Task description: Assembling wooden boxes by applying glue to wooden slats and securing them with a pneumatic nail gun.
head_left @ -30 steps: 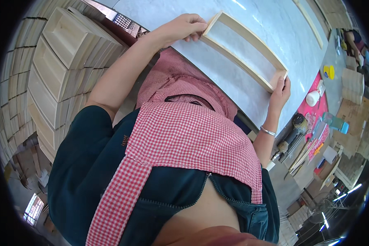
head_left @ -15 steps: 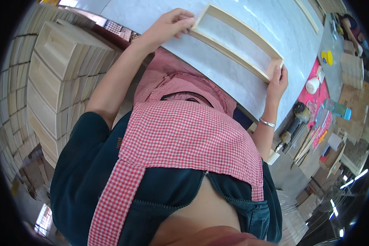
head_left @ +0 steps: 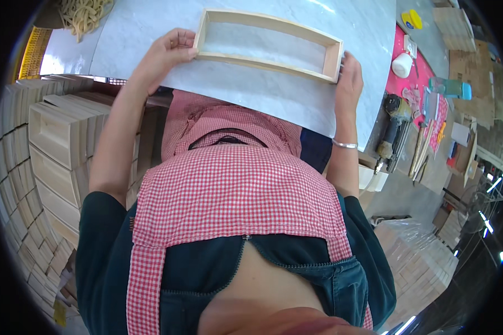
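Note:
A long, narrow rectangular frame of pale wood lies at the far side in front of me, over the white marbled tabletop. The table's surface shows through its middle. At its left end, my left hand is closed on the corner, thumb along the near side. My right hand is at the opposite end, fingers bent against the outer face of the short side; its thumb is partly hidden. Both forearms reach forward, with a silver bangle on the right wrist.
Stacked pale wooden boxes stand close on my left. A heap of tan strips lies at the table's far left. On the right are a white bottle, a power tool, a clear bottle with a blue cap and a yellow tub.
My view has turned, so the table now sits more level. The wooden frame has shifted left in view and lies less slanted, with both hands still at its ends.

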The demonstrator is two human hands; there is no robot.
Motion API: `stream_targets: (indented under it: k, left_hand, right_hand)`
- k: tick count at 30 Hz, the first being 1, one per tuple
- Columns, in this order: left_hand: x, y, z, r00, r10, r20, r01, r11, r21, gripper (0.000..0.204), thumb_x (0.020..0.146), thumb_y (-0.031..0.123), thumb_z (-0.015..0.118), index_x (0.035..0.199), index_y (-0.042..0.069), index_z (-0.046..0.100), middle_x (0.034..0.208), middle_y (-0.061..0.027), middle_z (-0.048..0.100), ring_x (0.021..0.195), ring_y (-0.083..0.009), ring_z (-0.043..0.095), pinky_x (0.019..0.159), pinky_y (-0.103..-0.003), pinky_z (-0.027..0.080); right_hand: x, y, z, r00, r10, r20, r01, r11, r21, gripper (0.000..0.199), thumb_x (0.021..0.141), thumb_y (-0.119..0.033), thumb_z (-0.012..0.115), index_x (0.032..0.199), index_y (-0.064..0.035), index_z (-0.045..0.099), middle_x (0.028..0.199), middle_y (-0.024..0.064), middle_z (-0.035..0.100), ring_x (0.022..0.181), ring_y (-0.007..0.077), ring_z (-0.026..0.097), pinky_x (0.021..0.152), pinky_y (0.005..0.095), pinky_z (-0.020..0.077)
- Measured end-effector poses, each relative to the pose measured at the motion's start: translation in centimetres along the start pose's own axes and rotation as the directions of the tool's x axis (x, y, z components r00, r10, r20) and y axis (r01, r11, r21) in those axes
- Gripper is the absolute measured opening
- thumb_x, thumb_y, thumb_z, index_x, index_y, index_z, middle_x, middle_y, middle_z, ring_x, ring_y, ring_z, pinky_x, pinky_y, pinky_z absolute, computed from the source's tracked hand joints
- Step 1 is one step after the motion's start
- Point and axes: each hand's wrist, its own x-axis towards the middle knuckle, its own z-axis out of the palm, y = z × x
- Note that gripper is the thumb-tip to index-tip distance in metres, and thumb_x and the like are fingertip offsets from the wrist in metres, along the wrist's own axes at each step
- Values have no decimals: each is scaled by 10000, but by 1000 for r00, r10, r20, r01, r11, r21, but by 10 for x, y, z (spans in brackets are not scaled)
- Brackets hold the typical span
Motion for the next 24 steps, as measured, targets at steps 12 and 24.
stream_targets:
  k: [12, 24]
  left_hand:
    - [3, 55, 6, 995, 39, -89, -35, 998, 43, 262, 954, 198, 673, 1089, -26, 682, 987, -99, 677, 888, -160, 617, 843, -270, 513]
    - [-5, 20, 18, 1000, 2, -16, -1, 999, 34, 475, 906, 165, 715, 1328, -26, 613, 1142, -158, 664, 1008, -215, 630, 923, -303, 526]
  right_hand:
    - [-2, -42, -42, 986, 16, 169, -3, 997, -78, 426, 1062, -328, 462, 1088, 43, 672, 993, 96, 656, 818, 157, 570, 739, 277, 483]
    - [-12, -14, -50, 929, 266, 257, -280, 960, 18, 438, 1052, -303, 486, 1180, 69, 677, 860, 60, 645, 739, 116, 550, 680, 228, 439]
